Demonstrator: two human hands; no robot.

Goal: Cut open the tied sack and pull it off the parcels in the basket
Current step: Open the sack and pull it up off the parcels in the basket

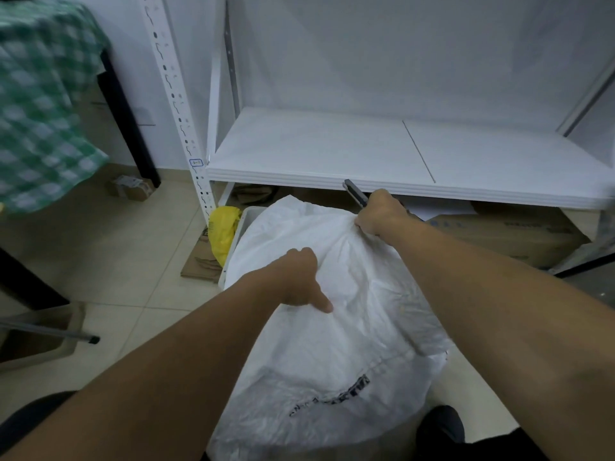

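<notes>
One big white woven plastic sack [332,327] fills the middle of my view. It is crumpled and creased, faintly see-through, with one line of black printed lettering [332,397] across the part nearest me. It is down at floor level in front of the white metal shelf [332,151], draped over one pale plastic basket [244,221], of which only a bit of rim shows at the sack's left edge. Two hands are on it. My left hand [299,277] clutches a fold of the fabric on the upper left, fingers curled in and thumb lying out along the cloth. My right hand [379,211] is clenched round one slim dark grey utility knife [355,194] at the sack's far edge, the knife's end pointing up toward the shelf board. Whether that hand also pinches the fabric I cannot tell. One yellow plastic bag [224,227] lies just beside the basket, and one large cardboard box [515,231] sits under the shelf.
</notes>
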